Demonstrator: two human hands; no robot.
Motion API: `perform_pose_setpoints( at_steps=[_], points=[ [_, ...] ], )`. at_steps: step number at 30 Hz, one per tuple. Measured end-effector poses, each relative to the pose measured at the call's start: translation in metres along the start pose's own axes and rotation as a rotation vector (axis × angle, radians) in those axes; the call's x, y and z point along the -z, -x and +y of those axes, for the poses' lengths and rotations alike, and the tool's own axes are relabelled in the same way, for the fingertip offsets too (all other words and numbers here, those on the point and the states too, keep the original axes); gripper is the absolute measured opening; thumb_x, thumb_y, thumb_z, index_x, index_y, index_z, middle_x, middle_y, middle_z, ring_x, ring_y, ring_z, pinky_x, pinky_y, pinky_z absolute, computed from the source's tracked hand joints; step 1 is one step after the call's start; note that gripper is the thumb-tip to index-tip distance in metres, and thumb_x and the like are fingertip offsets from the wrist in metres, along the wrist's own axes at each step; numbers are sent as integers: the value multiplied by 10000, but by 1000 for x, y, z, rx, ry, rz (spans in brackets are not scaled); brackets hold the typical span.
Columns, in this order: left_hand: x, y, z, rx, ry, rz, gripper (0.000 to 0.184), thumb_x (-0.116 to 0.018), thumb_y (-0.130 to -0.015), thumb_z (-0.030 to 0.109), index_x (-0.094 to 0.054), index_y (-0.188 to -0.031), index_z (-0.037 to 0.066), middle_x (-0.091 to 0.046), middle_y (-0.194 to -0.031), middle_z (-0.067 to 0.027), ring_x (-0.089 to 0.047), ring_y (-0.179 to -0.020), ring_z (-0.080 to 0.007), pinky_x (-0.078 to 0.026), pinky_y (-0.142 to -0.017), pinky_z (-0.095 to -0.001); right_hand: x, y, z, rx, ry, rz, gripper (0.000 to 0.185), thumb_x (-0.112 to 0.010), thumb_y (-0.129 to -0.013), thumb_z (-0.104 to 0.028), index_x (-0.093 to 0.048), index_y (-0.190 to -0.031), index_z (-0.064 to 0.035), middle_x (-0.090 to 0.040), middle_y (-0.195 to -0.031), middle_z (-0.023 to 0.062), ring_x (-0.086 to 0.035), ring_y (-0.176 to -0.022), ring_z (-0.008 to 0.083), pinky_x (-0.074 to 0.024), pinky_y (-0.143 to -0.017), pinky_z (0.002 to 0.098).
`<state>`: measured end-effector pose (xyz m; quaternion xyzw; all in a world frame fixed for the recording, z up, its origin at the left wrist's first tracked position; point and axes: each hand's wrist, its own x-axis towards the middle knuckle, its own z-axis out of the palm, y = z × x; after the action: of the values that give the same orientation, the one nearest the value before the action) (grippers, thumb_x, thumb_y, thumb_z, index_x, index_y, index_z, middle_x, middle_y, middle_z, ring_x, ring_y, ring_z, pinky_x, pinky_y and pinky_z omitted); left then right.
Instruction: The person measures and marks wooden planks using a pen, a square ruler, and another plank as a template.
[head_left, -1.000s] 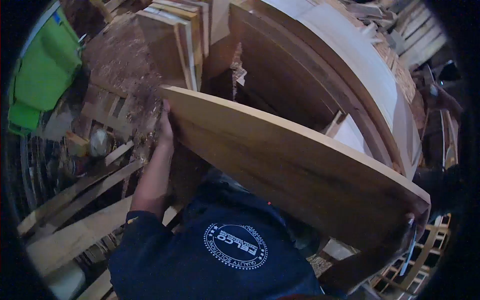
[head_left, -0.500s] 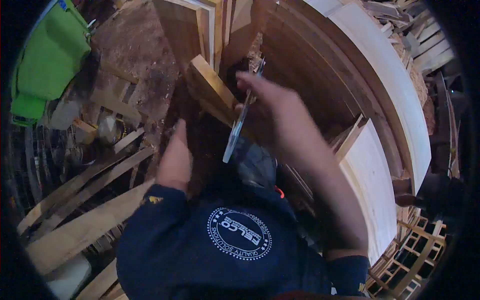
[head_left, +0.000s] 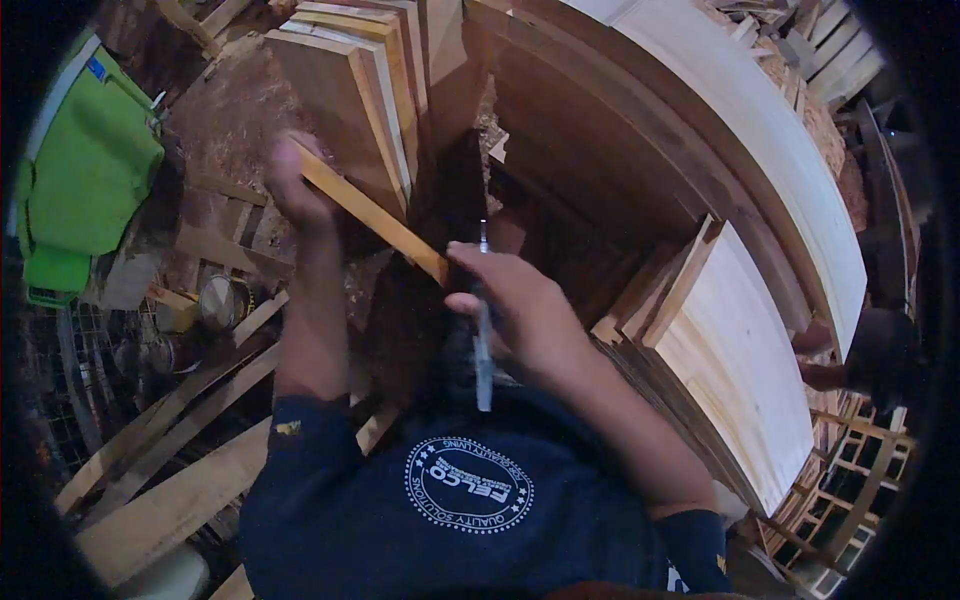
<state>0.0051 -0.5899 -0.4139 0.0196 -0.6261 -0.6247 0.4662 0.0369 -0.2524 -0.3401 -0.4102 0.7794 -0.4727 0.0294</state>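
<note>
A wooden board (head_left: 375, 215), seen nearly edge-on, slants between my two hands in front of my body. My left hand (head_left: 297, 180) is closed around its far upper-left end. Close to the board's near end is my right hand (head_left: 515, 300), with thumb and fingertips at the wood. The same hand grips a thin, flat, pale strip (head_left: 484, 360) that looks like a ruler and stands almost vertical in view. Its middle is hidden behind the fingers. Just beyond the board, several upright boards (head_left: 345, 95) stand packed side by side.
Large wooden panels (head_left: 650, 130) stand on edge to the right, with a shorter stack of panels (head_left: 735, 360) nearer me. Long planks (head_left: 170, 500) lie at lower left. A green cloth-like item (head_left: 90, 170) is at far left. Someone else's hand (head_left: 815, 360) shows at far right.
My left hand has risen from near my body to the board's far end. The board now lies between both hands, away from the upright boards. My right hand and the strip have come nearer me.
</note>
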Motion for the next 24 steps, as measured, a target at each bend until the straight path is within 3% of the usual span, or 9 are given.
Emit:
perform_pose_setpoints(
  at_steps=[1,4,7,10,12,16,17,20,24],
  points=[
    [8,-16,-4,63,-1,2,345,-562,-890,455,-526,-934,115,-493,-855,-25,-494,-817,-153,-421,-768,-324,8,7,-2,-30,-5,-4,455,-750,-909,-190,-600,-1320,-69,-688,-1169,190,-668,-1069,383,-546,-910,439],
    [-11,-58,26,318,123,273,315,-547,-892,459,-491,-876,149,-476,-846,-5,-501,-792,-169,-423,-756,-333,34,27,-9,-115,-16,-15,420,-738,-914,-212,-617,-1283,-54,-678,-1237,188,-660,-1099,389,-543,-934,459],
    [-13,-93,30,355,32,430,319,-570,-892,473,-491,-856,166,-469,-839,12,-510,-793,-189,-429,-763,-337,49,43,-15,-161,-15,-4,405,-729,-923,-216,-623,-1279,-55,-683,-1233,181,-666,-1095,381,-547,-931,451],
    [9,-124,7,248,66,446,344,-591,-889,481,-567,-919,139,-533,-909,-16,-547,-872,-215,-447,-814,-343,52,48,-11,-165,17,7,401,-723,-930,-217,-623,-1283,-58,-686,-1230,178,-668,-1095,379,-546,-935,446],
    [19,-146,-6,297,162,418,376,-602,-894,479,-609,-990,116,-580,-993,-49,-569,-960,-229,-451,-879,-355,51,47,-7,-184,20,6,391,-719,-934,-212,-624,-1281,-58,-686,-1232,175,-666,-1105,378,-542,-945,447],
    [32,-176,-36,423,-32,455,455,-600,-926,474,-644,-1130,69,-629,-1143,-111,-600,-1069,-257,-456,-963,-380,51,41,-8,-226,-3,-63,377,-715,-938,-190,-621,-1277,-56,-678,-1256,169,-657,-1130,374,-539,-955,447],
    [26,-162,-41,312,61,319,545,-585,-958,494,-617,-1265,44,-623,-1263,-130,-580,-1171,-256,-431,-1038,-385,50,43,-9,-216,-10,-76,376,-715,-937,-186,-620,-1277,-56,-676,-1262,168,-654,-1134,374,-540,-955,447],
    [32,-173,-83,233,-26,-79,706,-580,-930,618,-604,-1360,58,-620,-1320,-118,-574,-1203,-284,-427,-1031,-398,60,46,-8,-221,32,-53,386,-723,-928,-175,-615,-1280,-57,-666,-1287,170,-652,-1135,376,-542,-950,447],
    [44,-180,-114,218,-386,133,759,-543,-944,629,-540,-1430,46,-530,-1438,-155,-506,-1303,-298,-383,-1094,-401,82,52,-19,-266,43,-3,397,-747,-905,-167,-624,-1267,-61,-675,-1277,167,-662,-1109,376,-549,-928,447]
  ],
)
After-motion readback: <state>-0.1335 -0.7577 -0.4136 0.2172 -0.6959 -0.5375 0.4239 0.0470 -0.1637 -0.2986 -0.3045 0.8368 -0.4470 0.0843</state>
